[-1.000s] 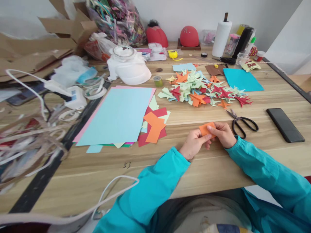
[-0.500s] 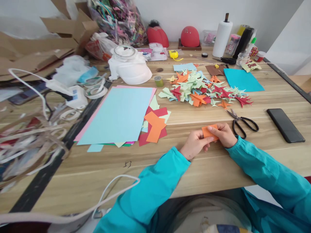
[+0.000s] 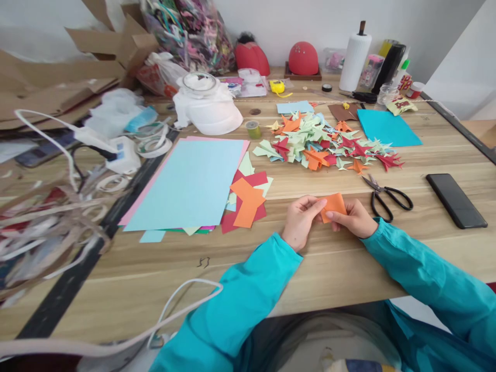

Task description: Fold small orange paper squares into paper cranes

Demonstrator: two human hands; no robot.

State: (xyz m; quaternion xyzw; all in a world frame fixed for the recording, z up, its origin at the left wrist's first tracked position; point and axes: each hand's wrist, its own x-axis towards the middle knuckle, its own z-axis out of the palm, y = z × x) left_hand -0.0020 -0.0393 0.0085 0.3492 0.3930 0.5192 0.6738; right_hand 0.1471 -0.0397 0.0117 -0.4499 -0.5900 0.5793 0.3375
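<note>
A small folded orange paper is pinched between both my hands just above the wooden table. My left hand grips its left edge with thumb and fingers closed. My right hand holds its lower right side, fingers curled behind it. Both arms wear teal sleeves. Black-handled scissors lie just right of my right hand. A heap of folded paper shapes in green, orange and red sits beyond the hands.
A stack of coloured sheets topped with light blue lies to the left, with red and orange scraps beside it. A black phone lies at the right. A teal sheet, paper towel roll and clutter fill the back.
My left hand shifted left and up along the orange paper, and the paper now stands more upright and open between the hands.
</note>
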